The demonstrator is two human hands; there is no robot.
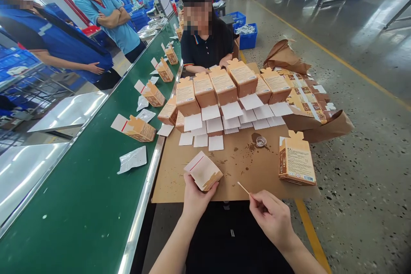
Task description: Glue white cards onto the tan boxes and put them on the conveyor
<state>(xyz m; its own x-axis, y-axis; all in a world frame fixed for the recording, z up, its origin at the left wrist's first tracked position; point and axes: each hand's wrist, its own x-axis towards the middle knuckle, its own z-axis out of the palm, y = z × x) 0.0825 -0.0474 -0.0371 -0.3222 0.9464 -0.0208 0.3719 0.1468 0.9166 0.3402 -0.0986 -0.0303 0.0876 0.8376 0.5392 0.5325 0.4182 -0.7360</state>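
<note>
My left hand (197, 197) grips a small tan carton (205, 173) from below; its white flap with a red strip points up and to the left. Pinched in my right hand (269, 212) is a cotton swab (243, 187), its white tip toward the carton but apart from it. Beyond them on the brown cardboard tabletop (231, 167) sits a small clear dish (261, 141) with wet spots around it. A single upright carton (296, 158) stands at the right edge. Behind the dish, stacked cartons (223, 85) have their white flaps hanging toward me.
On my left runs a green conveyor belt (86, 205) with a metal rail, carrying open cartons (141, 129) and silver-white pouches (132, 159). Across the stack sits a co-worker (207, 47); two people stand beyond the belt. Flat cartons in torn brown paper (330, 126) lie at the right.
</note>
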